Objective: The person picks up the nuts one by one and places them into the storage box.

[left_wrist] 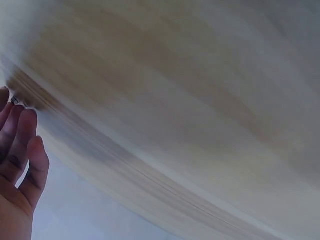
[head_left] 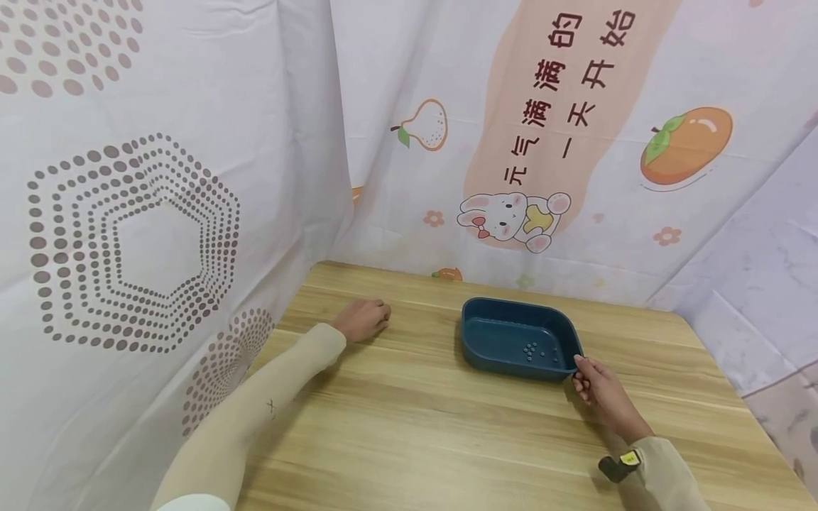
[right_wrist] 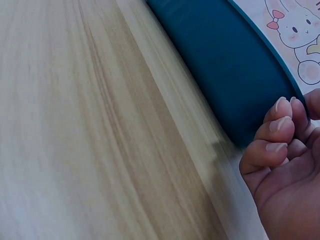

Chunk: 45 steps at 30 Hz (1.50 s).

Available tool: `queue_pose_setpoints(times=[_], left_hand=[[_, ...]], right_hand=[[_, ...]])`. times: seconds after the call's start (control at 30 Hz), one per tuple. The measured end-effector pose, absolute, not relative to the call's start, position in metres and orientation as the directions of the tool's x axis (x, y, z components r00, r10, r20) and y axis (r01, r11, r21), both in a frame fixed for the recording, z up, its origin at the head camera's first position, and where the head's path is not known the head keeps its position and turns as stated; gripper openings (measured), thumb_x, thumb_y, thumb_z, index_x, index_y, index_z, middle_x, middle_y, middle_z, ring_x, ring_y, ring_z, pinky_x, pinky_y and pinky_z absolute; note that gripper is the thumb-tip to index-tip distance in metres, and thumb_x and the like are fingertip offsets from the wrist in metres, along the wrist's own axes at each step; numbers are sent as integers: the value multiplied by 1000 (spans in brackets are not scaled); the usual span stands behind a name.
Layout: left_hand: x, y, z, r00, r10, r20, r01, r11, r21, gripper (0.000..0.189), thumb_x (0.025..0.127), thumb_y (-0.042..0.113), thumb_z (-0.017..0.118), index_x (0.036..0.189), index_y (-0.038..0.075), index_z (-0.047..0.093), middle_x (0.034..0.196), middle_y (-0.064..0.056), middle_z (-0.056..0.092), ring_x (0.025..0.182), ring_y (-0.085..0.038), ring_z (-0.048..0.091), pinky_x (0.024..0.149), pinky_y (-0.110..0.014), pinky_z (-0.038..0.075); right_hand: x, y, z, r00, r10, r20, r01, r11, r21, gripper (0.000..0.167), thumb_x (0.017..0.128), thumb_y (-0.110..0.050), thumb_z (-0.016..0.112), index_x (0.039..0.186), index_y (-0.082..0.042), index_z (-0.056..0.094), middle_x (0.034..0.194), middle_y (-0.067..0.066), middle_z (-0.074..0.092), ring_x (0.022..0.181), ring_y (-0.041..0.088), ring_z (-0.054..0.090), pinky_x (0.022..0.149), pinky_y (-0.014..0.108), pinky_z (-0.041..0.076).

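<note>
A dark blue rectangular plastic bin (head_left: 505,333) stands on the wooden table, with several small metal nuts (head_left: 529,350) lying loose on its floor, towards the near right. My right hand (head_left: 599,387) holds the bin's near right corner; in the right wrist view the thumb and index finger pinch the rim, and the other fingers (right_wrist: 272,127) curl below. To the left of the bin, my left hand (head_left: 364,319) is low over the table. The left wrist view shows a small dark metal nut (left_wrist: 14,101) at its fingertips (left_wrist: 30,119), partly hidden.
The wooden table (head_left: 409,440) reaches back to a printed curtain (head_left: 409,199). A white dotted curtain (head_left: 268,177) hangs along the left side, close to the left arm. On the right wrist is a small black camera (head_left: 616,468).
</note>
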State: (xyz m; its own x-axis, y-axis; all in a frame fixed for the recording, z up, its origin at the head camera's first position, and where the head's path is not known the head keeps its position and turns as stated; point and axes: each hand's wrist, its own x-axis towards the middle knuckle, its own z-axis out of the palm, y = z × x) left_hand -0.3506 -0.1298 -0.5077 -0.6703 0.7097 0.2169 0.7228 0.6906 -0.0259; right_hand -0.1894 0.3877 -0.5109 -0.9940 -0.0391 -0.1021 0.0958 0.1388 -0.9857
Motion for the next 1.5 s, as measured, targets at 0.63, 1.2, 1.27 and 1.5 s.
queue_pose_setpoints(times=[0.63,1.2,1.27,1.5], left_hand=[[-349,-126,-497,-757,646,96,651,759,21,11,98,16,72,96,5,71,86,-2,65,77,-15,64,69,-30,56],[-345,-125,-502,-765,640,75,643,765,30,23,102,14,65,112,-7,67,99,-14,68,92,-25,69,82,-32,59],[-345,-125,-501,-769,635,75,639,768,39,23,102,14,65,111,-7,67,101,-15,68,94,-27,70,84,-33,59],[-343,-128,-499,-768,637,67,640,766,64,23,100,11,67,113,-8,67,106,-17,70,101,-29,70,90,-33,57]], right_hand=[[-189,389,-511,-993,-46,-106,99,138,-985,45,111,-42,42,89,-4,48,71,-3,53,57,6,46,50,20,41],[-190,388,-510,-993,-46,-106,99,130,-987,45,111,-43,42,87,-5,49,71,-3,53,57,5,46,50,20,41],[-190,387,-510,-993,-48,-105,98,129,-987,45,111,-43,42,87,-5,49,71,-3,53,57,5,46,50,20,41],[-191,387,-510,-993,-38,-116,110,129,-986,44,111,-42,42,86,-6,49,70,-3,52,56,5,46,50,20,41]])
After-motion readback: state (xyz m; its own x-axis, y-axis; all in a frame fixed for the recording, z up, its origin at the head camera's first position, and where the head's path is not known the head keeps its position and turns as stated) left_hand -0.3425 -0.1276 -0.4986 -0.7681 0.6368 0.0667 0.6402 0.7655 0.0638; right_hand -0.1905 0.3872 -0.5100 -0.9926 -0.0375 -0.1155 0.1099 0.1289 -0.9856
